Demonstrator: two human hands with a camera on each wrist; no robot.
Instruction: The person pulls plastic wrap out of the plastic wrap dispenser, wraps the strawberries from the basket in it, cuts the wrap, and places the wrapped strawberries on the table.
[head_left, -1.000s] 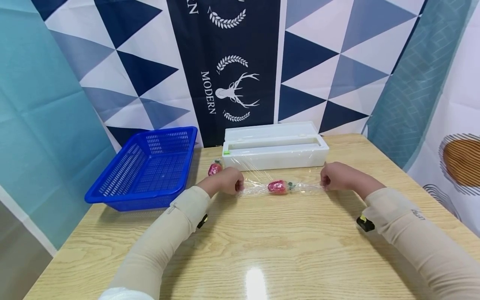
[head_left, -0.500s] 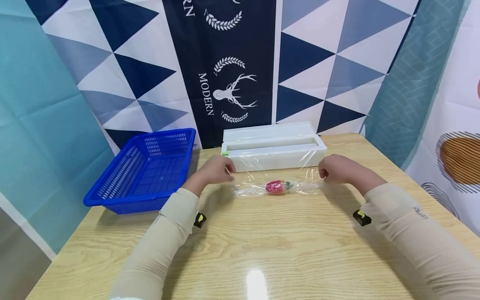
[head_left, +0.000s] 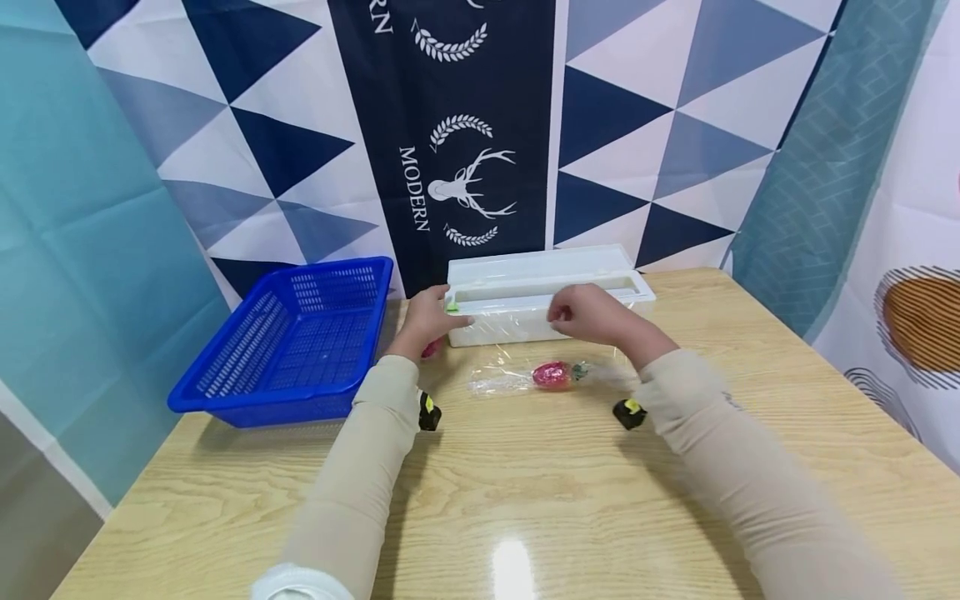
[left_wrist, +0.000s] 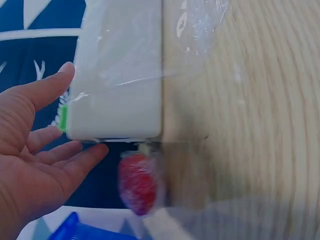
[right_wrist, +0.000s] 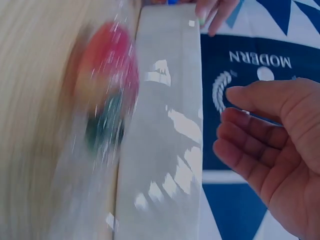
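Note:
My left hand (head_left: 426,319) is at the left end of a white cling film box (head_left: 502,327), thumb and fingers spread beside its green slider (head_left: 452,307). Above the box's middle, my right hand (head_left: 592,315) has loosely bent fingers; the right wrist view shows a gap between thumb and fingertips. A red strawberry (head_left: 551,376) with green leaves lies in clear cling film (head_left: 498,382) on the table, in front of the box. The film stretches up over the box front. Another wrapped strawberry (left_wrist: 138,184) lies by the box's left end, partly hidden by my left hand in the head view.
A blue plastic basket (head_left: 281,408) stands at the table's left side. Behind the box, whose lid (head_left: 536,262) is raised, hangs a patterned curtain (head_left: 480,100). The wooden table (head_left: 480,492) extends toward me.
Both hands have let go of the film around the strawberry. The left moved up to the box's left end; the right moved left and up over the box. The strawberry stayed nearly in place.

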